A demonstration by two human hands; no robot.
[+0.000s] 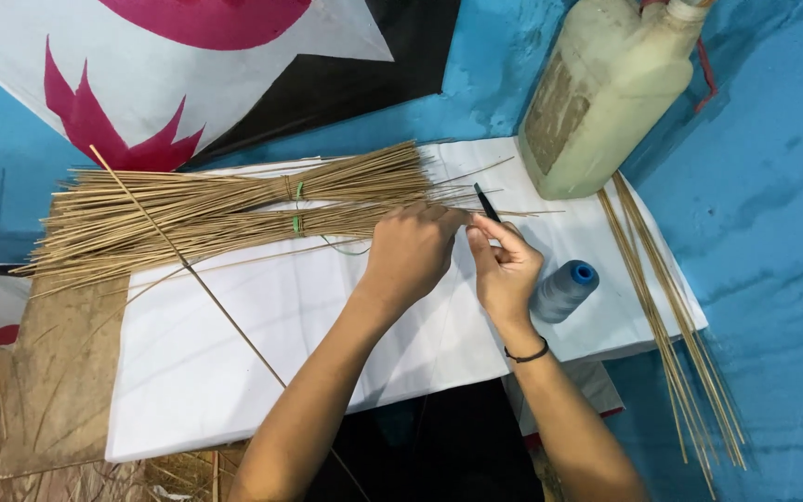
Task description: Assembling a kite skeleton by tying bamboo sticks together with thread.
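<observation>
I am looking down at a big white sheet (262, 344) lying over the blue surface (773, 242), and it is overhanging the near edge, so a forearm dragging across it could be pulling everything sideways. The tied bundles of thin sticks (225, 209) are fanning out at their left end, and a nudge could be scattering them. The cloudy plastic jug (606, 93) is standing at the sheet's far corner, where a snag could be tipping it. The loose sticks (676, 325) are jutting past the right edge and could be sliding off. The grey-blue thread spool (564, 290) is lying on its side just beside my right hand (506, 270), free to be rolling away. My left hand (411, 251) is curling closed at the bundle tips, while the right grip is pinching a slim dark tool (486, 202), which could be slipping or snapping a brittle stick.
</observation>
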